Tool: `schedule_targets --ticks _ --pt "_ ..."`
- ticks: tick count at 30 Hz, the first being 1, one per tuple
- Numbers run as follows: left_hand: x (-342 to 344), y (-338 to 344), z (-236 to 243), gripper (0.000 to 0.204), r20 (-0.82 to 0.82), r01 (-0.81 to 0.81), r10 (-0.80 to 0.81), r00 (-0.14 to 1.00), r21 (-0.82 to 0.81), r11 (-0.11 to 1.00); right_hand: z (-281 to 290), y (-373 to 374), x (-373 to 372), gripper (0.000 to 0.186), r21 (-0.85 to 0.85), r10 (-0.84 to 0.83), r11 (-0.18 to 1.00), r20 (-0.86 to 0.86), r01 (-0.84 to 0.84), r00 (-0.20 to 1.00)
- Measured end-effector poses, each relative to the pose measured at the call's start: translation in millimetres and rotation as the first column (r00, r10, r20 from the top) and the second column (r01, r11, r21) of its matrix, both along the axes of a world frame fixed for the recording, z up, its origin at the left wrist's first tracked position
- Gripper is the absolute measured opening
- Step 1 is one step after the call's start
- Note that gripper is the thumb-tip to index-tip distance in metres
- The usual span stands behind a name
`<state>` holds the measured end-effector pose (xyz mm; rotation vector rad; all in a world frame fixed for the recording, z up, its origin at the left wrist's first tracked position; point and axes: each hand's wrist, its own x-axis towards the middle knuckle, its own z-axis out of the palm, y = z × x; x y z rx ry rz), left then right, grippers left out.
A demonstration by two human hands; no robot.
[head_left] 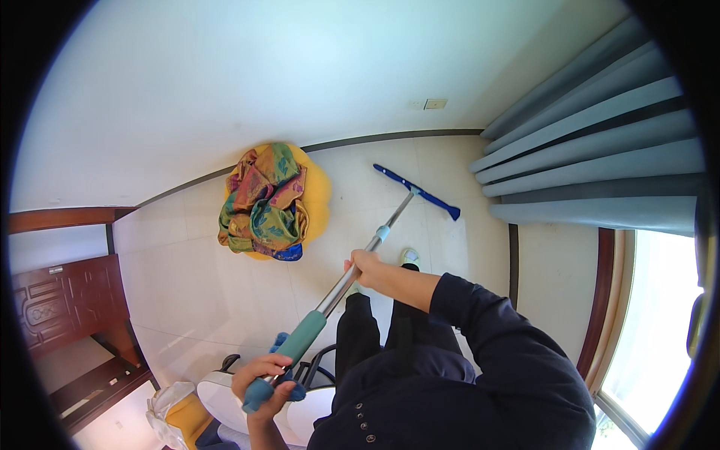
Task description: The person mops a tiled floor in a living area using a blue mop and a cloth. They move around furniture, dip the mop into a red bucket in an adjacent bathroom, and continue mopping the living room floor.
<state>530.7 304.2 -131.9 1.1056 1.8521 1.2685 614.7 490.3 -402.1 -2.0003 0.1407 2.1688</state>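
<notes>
A long-handled squeegee [395, 214] runs slantwise from low left to upper right, with a silver telescopic pole, a green grip [304, 337] and a narrow blue head [417, 192] down at the floor. My right hand [365, 266] is wrapped round the silver pole about midway. At the near end, my left hand [261, 381] closes round the blue-green end of the handle, below the grip. Fluffy blue fabric [297, 391] shows beside that hand, partly hidden by the handle; how it is attached I cannot tell.
A yellow scalloped pouf [319, 187] with patterned colourful cloth [266, 202] on it stands by the wall. Grey curtains [592, 157] hang at right, near a bright window [664, 300]. White chairs [225, 397] and a plastic bag [166, 409] are at lower left, with dark wooden furniture [71, 300] beyond.
</notes>
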Motion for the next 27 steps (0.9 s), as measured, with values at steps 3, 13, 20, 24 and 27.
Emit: schedule_targets --ticks 3,13,20,24,27 --pt "17.2 9.3 -6.1 0.034 -0.056 0.126 -0.131 0.990 -0.086 0.988 -20.8 24.4 9.8 0.020 0.110 0.143 0.985 -0.065 -0.135 0.988" --pt "49.0 61.5 -56.2 0.021 -0.347 -0.041 0.038 0.937 0.000 0.999 -69.8 94.9 -36.7 0.023 0.337 0.422 0.877 -0.204 -0.341 0.883" --pt "81.5 13.3 -80.1 0.009 -0.360 -0.283 0.272 0.893 0.022 0.959 -88.0 28.7 -27.5 0.021 0.163 0.433 0.894 -0.074 -0.418 0.898" --pt "70.5 -24.0 -24.8 0.005 -0.215 -0.415 0.390 0.895 -0.086 0.906 -55.7 -39.9 -24.9 0.019 0.058 0.477 0.878 -0.032 -0.474 0.879" --pt "58.9 -37.4 15.6 0.007 -0.197 -0.514 0.484 0.853 -0.147 0.845 -38.0 -81.7 -23.4 0.024 -0.016 0.474 0.879 -0.078 -0.476 0.877"
